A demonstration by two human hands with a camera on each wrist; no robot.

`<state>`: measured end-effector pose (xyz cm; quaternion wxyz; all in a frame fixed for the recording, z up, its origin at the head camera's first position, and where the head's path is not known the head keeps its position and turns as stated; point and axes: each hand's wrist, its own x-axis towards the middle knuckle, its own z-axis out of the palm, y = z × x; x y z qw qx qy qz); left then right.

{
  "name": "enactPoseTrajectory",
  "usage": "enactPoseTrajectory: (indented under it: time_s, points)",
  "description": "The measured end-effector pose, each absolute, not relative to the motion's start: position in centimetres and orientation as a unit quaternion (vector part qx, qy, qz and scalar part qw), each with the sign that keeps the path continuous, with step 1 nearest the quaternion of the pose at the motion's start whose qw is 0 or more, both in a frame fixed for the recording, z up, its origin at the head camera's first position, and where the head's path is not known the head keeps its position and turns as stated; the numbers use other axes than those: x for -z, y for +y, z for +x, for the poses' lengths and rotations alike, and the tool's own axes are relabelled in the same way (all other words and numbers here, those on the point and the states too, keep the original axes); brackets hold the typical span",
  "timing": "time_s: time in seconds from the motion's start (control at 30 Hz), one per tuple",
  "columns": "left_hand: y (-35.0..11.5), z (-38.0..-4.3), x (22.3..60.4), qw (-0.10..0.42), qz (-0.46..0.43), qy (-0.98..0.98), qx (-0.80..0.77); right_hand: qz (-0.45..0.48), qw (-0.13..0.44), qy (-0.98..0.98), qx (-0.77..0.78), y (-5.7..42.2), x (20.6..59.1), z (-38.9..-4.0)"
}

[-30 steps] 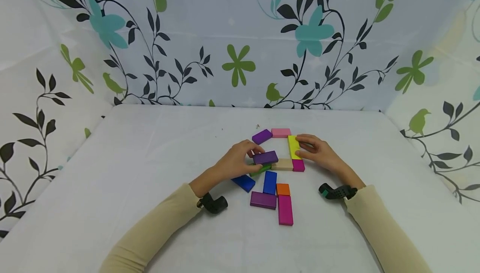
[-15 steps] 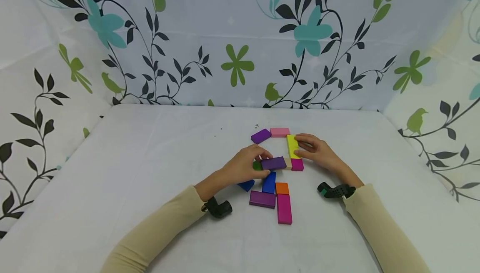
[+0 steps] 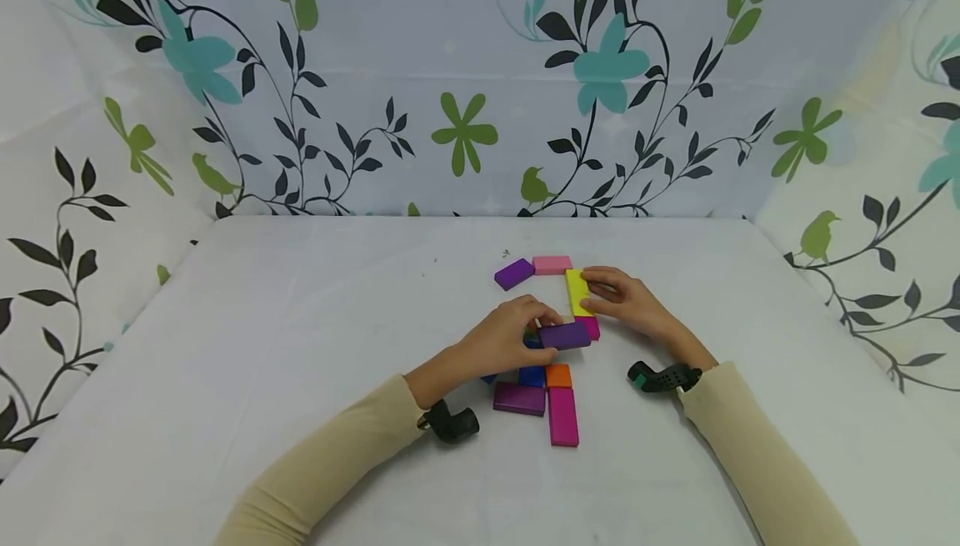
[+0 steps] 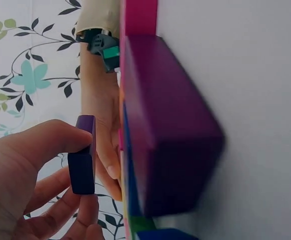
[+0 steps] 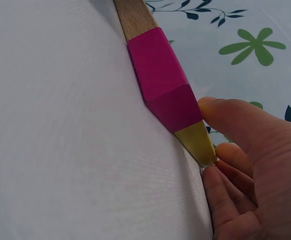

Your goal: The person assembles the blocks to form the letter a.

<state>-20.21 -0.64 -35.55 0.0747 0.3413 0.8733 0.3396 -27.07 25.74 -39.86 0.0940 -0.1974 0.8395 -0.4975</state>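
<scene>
My left hand (image 3: 498,336) pinches a dark purple block (image 3: 565,335) between thumb and fingers. In the left wrist view that purple block (image 4: 83,157) is apart from the tabletop, with the right hand behind it. My right hand (image 3: 633,308) holds the right side of a yellow block (image 3: 576,292) lying on the table, its thumb near a short magenta block (image 3: 591,328). Only the end of the yellow block (image 5: 198,142) shows in the right wrist view, beside the thumb and bent fingers. The left hand and its block partly hide blue, green and beige blocks.
Nearer the person lie a blue block (image 3: 532,376), a purple block (image 3: 519,398), an orange block (image 3: 558,376) and a long magenta block (image 3: 564,417). Farther back, a violet block (image 3: 514,274) touches a pink block (image 3: 552,265). White cloth (image 3: 337,296) covers the table.
My left hand has carried the purple block to the right and slightly nearer, past the green and beige blocks. The right hand stays at the yellow block. The head view has shifted slightly.
</scene>
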Motion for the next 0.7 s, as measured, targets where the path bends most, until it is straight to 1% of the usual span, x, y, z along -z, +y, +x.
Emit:
enactPoseTrajectory:
  time_s: [0.2, 0.47, 0.7]
  points:
    - [0.4, -19.6, 34.9, 0.075, 0.340, 0.874, -0.339, -0.211, 0.084, 0.833, 0.504, 25.7, 40.1, -27.3]
    - [1.3, -18.8, 36.0, 0.092, 0.334, 0.874, -0.340, -0.208, 0.092, 0.832, 0.505, 25.3, 40.7, -26.8]
    - [2.0, -19.0, 36.1, 0.086, 0.345, 0.884, -0.303, -0.212, 0.079, 0.834, 0.504, 25.5, 40.2, -26.8]
